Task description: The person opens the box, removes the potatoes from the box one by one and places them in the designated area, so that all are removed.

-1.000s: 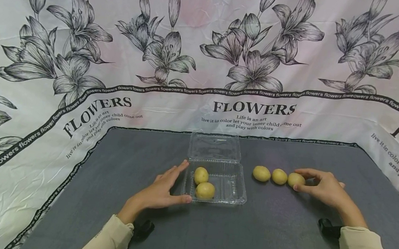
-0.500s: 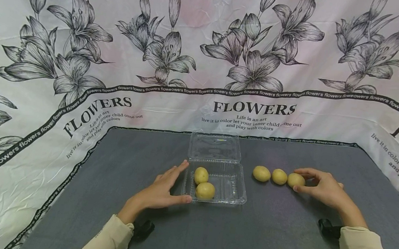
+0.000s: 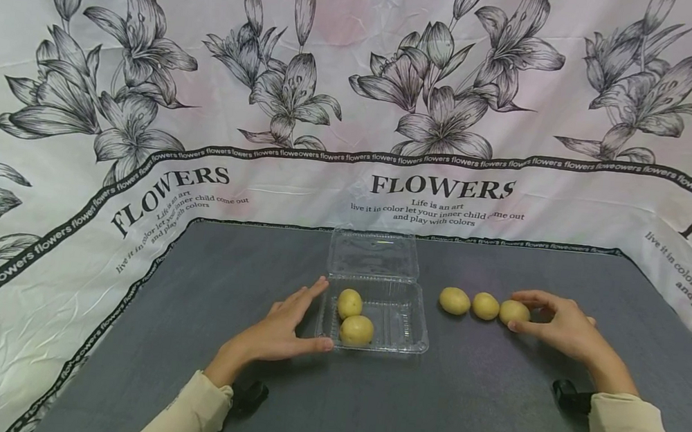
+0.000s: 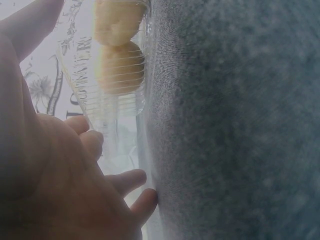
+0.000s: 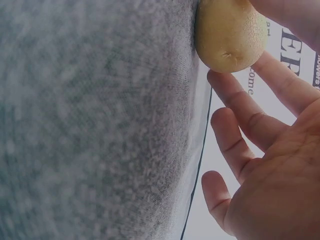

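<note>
An open clear plastic clamshell box (image 3: 399, 318) sits on the table, its lid (image 3: 373, 255) folded back. Two yellow potatoes (image 3: 356, 330) lie along its left side, one in front of the other. My left hand (image 3: 279, 328) is spread around the box's left front corner, fingers straight and thumb by the front rim. To the right of the box, three more potatoes form a row: a left one (image 3: 454, 301), a middle one (image 3: 485, 306) and a right one (image 3: 514, 313). My right hand (image 3: 563, 325) pinches the right potato between thumb and fingers; in the right wrist view this potato (image 5: 230, 37) rests at the table surface.
The grey tabletop (image 3: 427, 411) stretches in front of the box and to both sides. Behind it hangs a white cloth (image 3: 298, 190) with printed flowers and lettering. A black strap device (image 3: 571, 398) is on the right wrist, another (image 3: 250, 399) on the left.
</note>
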{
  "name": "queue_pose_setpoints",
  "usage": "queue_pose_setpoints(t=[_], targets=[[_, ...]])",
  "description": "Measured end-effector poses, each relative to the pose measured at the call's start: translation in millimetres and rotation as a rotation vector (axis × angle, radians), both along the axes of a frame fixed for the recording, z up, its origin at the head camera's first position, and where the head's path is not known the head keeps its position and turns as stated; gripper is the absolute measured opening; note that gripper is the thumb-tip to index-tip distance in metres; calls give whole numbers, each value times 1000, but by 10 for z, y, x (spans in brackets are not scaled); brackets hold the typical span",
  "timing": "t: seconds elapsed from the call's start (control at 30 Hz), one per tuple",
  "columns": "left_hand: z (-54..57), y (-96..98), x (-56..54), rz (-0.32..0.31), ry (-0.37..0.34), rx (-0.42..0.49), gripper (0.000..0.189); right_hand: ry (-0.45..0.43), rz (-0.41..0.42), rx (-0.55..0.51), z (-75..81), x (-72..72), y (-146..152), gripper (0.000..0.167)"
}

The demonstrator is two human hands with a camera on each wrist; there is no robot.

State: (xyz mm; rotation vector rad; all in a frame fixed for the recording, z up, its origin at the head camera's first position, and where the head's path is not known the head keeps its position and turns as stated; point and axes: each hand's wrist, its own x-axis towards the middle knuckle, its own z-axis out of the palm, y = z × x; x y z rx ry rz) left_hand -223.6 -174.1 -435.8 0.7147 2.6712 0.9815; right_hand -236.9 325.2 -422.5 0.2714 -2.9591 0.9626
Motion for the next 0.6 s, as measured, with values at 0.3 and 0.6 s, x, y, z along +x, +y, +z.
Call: queue_pose_setpoints(t=[0.3,0.6], targets=[[16,3,8,-2,-3,4,105,5,-19,-27,24,6,-10,68],[4,5,-2,-1,-3,1,104,121,-57,-43,136,43,-138,64]])
